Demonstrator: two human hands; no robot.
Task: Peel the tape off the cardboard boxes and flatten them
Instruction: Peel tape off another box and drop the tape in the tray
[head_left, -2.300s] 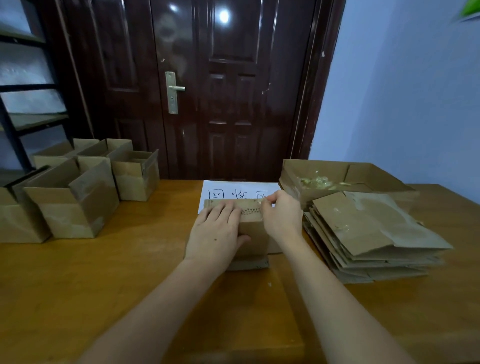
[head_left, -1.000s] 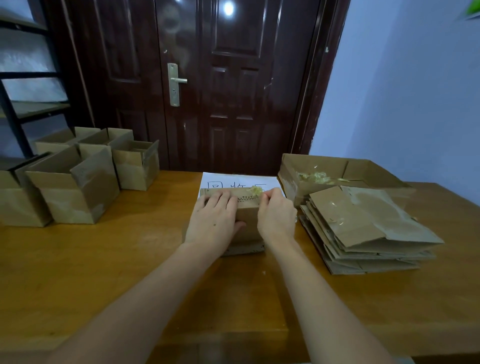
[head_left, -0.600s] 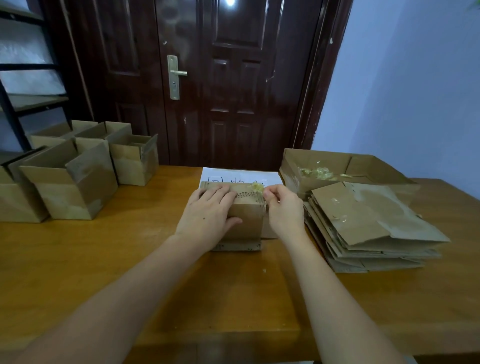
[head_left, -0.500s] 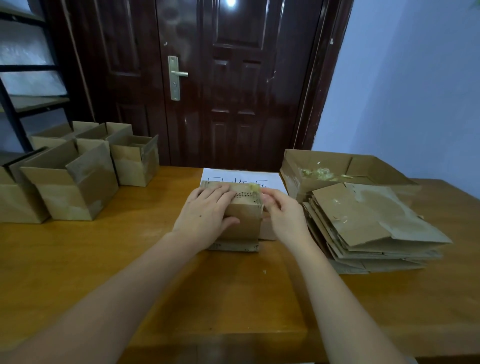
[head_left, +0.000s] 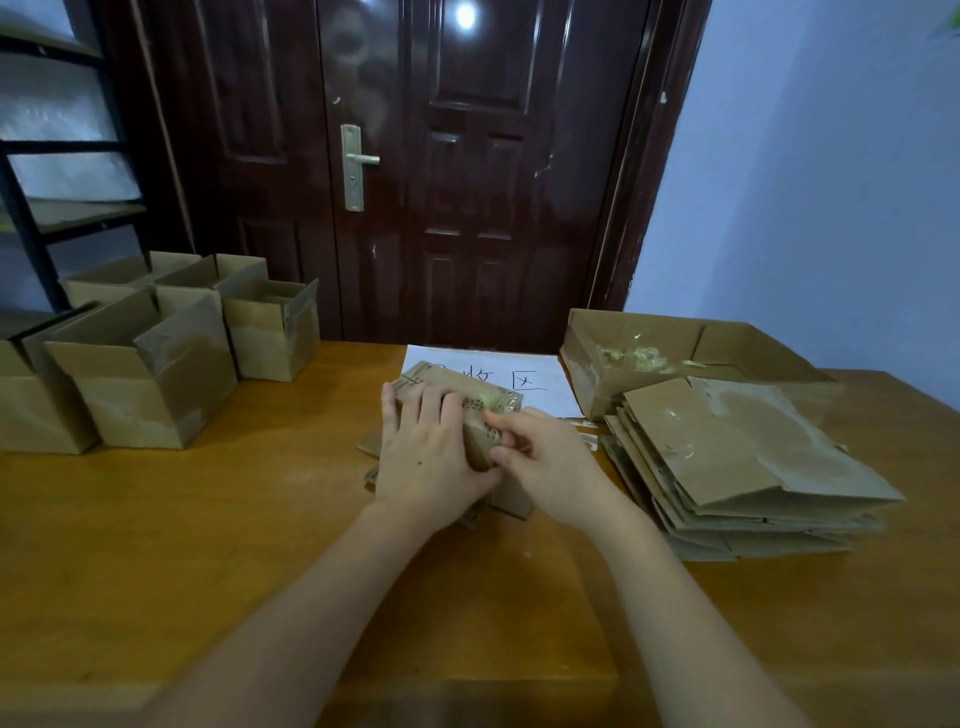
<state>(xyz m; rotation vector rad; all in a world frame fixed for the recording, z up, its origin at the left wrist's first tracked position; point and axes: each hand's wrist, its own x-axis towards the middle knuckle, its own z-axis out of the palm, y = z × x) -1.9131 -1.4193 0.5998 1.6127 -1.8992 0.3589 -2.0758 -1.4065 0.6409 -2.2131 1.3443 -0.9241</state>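
- We look down at our two bare hands on a wooden table (head_left: 208, 545), in front of a dark door (head_left: 467, 182).
- Our left hand (head_left: 428, 457) lies over a small box (head_left: 467, 410) at the table's middle, fingers fairly straight, pressing it; the hand hides most of it.
- Our right hand (head_left: 545, 457) curls thumb and forefinger at the box's right edge; the tape (head_left: 496, 405) there is a faint shine, and we cannot tell whether it is pinched.
- A paper sheet (head_left: 540, 374) with writing lies partly hidden behind the box.
- Open boxes (head_left: 156, 374) stand left, cut off at the frame edge.
- A flattened stack (head_left: 737, 467) lies right.
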